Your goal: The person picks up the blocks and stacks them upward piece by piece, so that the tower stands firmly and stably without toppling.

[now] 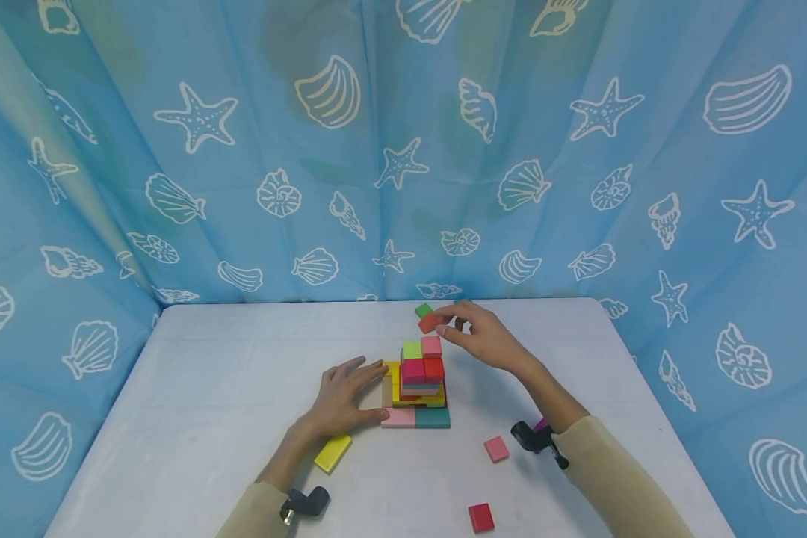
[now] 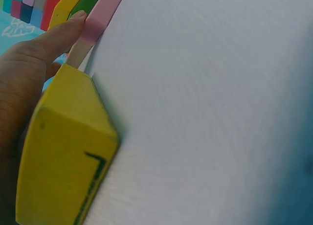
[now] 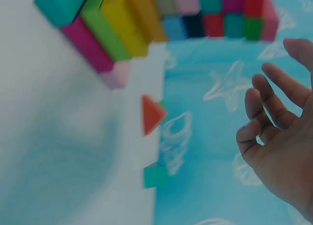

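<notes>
A stepped stack of colourful blocks (image 1: 413,371) stands mid-table, with a pink block (image 1: 431,347) and a lime block (image 1: 412,350) on top. My left hand (image 1: 346,396) lies along its left side, fingers spread, thumb tip at the pink block (image 2: 105,14) of the bottom layer. Just behind the top of the stack is my right hand (image 1: 480,336), fingers loosely bent. In the right wrist view that hand (image 3: 286,122) holds nothing. Past its fingertips in the head view, an orange block (image 1: 428,323) lies on the table near a green block (image 1: 423,310).
A yellow block (image 1: 332,453) lies beside the left wrist. Toward the front right are a loose pink block (image 1: 496,449) and a red block (image 1: 481,518). A purple block (image 1: 542,425) is partly hidden by the right wrist camera. A shell-patterned blue curtain (image 1: 403,217) closes the back.
</notes>
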`<state>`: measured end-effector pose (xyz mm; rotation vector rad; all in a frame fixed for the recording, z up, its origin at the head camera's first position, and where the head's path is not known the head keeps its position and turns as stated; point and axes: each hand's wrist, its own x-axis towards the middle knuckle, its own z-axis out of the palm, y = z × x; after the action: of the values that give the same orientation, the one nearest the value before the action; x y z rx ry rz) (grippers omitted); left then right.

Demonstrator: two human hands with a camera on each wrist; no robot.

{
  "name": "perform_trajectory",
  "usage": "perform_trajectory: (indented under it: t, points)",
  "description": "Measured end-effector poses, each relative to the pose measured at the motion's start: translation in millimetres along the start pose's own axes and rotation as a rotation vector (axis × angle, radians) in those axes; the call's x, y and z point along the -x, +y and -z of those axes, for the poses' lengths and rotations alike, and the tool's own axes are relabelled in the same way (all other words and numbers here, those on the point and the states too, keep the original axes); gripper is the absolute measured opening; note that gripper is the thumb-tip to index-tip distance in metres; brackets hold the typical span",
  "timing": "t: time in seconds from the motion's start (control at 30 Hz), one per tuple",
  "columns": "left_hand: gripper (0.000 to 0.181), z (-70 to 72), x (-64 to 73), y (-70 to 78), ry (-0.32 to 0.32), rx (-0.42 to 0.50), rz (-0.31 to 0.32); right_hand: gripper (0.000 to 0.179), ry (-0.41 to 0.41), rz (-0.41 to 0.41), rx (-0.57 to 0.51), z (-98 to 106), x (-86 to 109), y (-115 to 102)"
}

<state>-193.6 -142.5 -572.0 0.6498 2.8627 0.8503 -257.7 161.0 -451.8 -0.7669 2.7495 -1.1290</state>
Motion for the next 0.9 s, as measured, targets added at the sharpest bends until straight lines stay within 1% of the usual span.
perform_trajectory:
  t: [0.17, 0.37, 0.53, 0.7, 0.9]
  points:
    - [0.088, -0.7, -0.5, -0.9, 0.002, 0.006, 0.002, 0.039, 0.026, -0.078, 0.002, -10.9, -23.5, 29.4]
    - [0.089, -1.5, -0.8, -1.5, 0.009, -0.001, 0.003, 0.037, 0.035, -0.16, 0.022, -24.4, -46.1, 50.8]
    - [0.088, -0.1, -1.0, -1.5, 0.007, 0.003, 0.005, 0.04, 0.013, -0.245, 0.022, -35.4, -61.9, 59.2]
    - [0.088, -0.5, -0.8, -2.2, 0.008, 0.01, 0.004, 0.045, -0.002, -0.278, 0.034, -44.6, -73.3, 61.1]
    - [0.088, -3.3, -0.7, -3.1, 0.028, 0.018, -0.003, 0.054, 0.001, -0.353, 0.061, -55.8, -80.8, 60.3]
